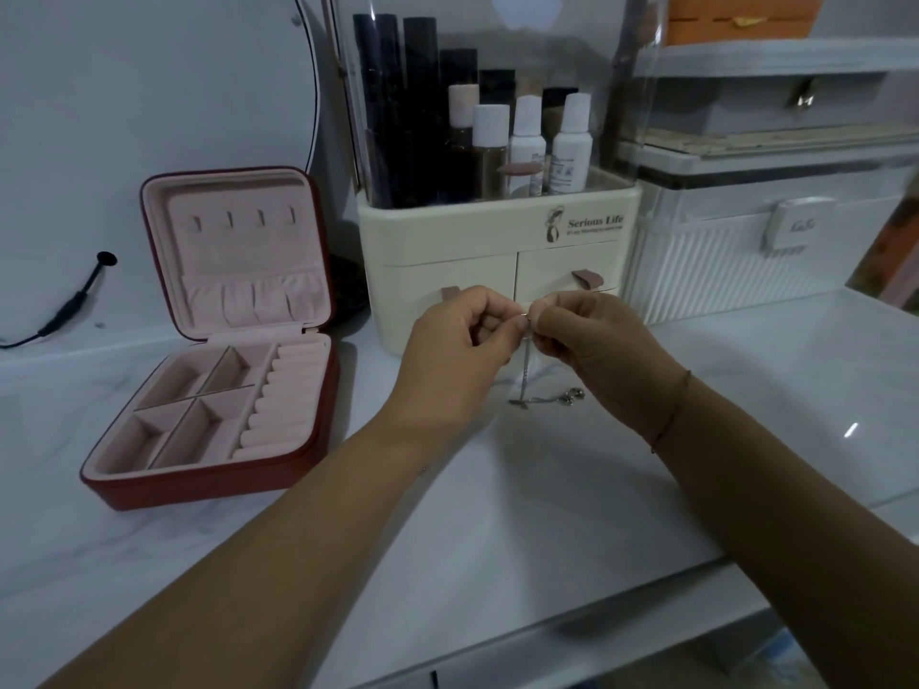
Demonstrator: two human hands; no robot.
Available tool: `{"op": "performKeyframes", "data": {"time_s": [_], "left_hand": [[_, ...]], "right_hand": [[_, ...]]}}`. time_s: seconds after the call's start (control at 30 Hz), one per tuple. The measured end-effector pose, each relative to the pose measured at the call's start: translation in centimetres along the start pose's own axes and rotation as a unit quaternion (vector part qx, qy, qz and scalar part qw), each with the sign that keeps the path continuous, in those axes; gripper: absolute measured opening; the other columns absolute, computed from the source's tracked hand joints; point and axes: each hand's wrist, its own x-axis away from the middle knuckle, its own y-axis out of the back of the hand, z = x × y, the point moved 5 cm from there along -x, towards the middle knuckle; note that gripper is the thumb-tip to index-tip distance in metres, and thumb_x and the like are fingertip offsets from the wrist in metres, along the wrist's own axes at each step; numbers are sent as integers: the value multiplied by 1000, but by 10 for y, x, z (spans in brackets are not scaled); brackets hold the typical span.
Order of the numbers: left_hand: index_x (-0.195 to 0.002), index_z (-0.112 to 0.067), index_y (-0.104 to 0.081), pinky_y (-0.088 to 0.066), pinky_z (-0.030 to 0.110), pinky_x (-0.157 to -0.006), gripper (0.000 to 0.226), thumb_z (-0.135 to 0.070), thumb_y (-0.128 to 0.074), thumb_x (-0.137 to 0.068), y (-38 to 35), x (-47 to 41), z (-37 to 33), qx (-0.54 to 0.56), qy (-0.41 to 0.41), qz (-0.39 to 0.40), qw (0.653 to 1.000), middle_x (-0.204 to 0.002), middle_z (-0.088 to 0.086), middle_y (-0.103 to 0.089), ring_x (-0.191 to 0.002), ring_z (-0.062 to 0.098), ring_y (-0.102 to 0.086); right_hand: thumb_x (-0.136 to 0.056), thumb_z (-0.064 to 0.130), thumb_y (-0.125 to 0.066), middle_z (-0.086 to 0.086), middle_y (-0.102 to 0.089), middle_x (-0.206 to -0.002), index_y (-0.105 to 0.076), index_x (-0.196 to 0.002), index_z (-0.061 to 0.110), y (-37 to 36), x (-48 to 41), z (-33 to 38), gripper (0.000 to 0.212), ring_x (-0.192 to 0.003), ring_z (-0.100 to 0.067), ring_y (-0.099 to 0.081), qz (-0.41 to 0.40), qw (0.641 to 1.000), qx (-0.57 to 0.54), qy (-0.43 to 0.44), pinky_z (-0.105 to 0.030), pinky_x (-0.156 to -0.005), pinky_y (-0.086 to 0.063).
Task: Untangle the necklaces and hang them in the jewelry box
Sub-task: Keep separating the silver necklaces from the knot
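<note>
Both hands were raised just above the counter (497,514), in front of a cream organizer (447,236). The left hand (462,340) and the right hand (597,350) met thumb to fingertip, and the fingers (502,309) of each were clamped on the top of the thin silver necklaces (528,370). From that pinch a short run of chain hung straight down. Its lower end lay on the counter between the wrists in a small knotted cluster with a clasp (572,395). How many chains were caught up there was too fine to tell.

The jewelry box (199,482) stood open well to the left, its lid upright. The row of hooks (243,218) in the lid was bare, so nothing was hung yet.

The chain looked very light, limp and slippery, and likely to kink or snap under a hard tug. It would probably handle best when pinched close to the knot with the fingertips and teased apart gently. A freed strand would likely be easiest to carry by its clasp end to a hook.
</note>
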Motion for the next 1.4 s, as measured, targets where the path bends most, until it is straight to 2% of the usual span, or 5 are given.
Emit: {"op": "performKeyframes", "data": {"time_s": [0.23,0.47,0.77,1.2,1.4], "left_hand": [[-83,-11,-67,-45,9,-62,8,-7,-63,-89,7,-1,0,15,17,-35,999,-65,-12,-66,-65,-4,-60],[-88,-11,-68,-48,11,-68,3,-11,-65,-88,11,-5,13,19,70,-55,996,-81,3,-68,-71,3,-59],[-90,-18,-74,-49,25,-77,10,-15,-73,-80,6,2,-15,-158,-151,-64,974,-83,-6,-66,-83,7,-58],[-75,-10,-68,-46,35,-65,17,-21,-57,-80,-3,-3,-18,-348,-271,-101,892,-70,2,-64,-69,22,-57],[-83,-10,-71,-46,28,-72,10,-17,-65,-80,5,-5,-6,-257,-192,-88,943,-77,-1,-66,-77,15,-57]], "right_hand": [[-73,19,-57,2,-45,-54,-57,-52,17,2,-1,2,21,-58,-11,-39,-24,1000,6,2,-26,-62,-34],[-70,18,-58,-12,-40,-68,-52,-61,5,0,0,-2,17,-62,-18,-36,-10,996,-80,-37,-29,-61,-29],[-72,16,-54,-13,-41,-74,-58,-83,-3,-3,0,-4,22,-65,-15,-39,3,994,-96,-55,-23,-63,-37],[-75,17,-53,-15,-39,-75,-58,-84,-3,-7,3,-2,22,-63,-15,-39,27,995,-74,-57,-24,-63,-37],[-78,11,-55,-8,-44,-66,-54,-68,4,-5,2,-4,12,-62,-11,-41,4,986,-143,-80,-20,-61,-39]]}}
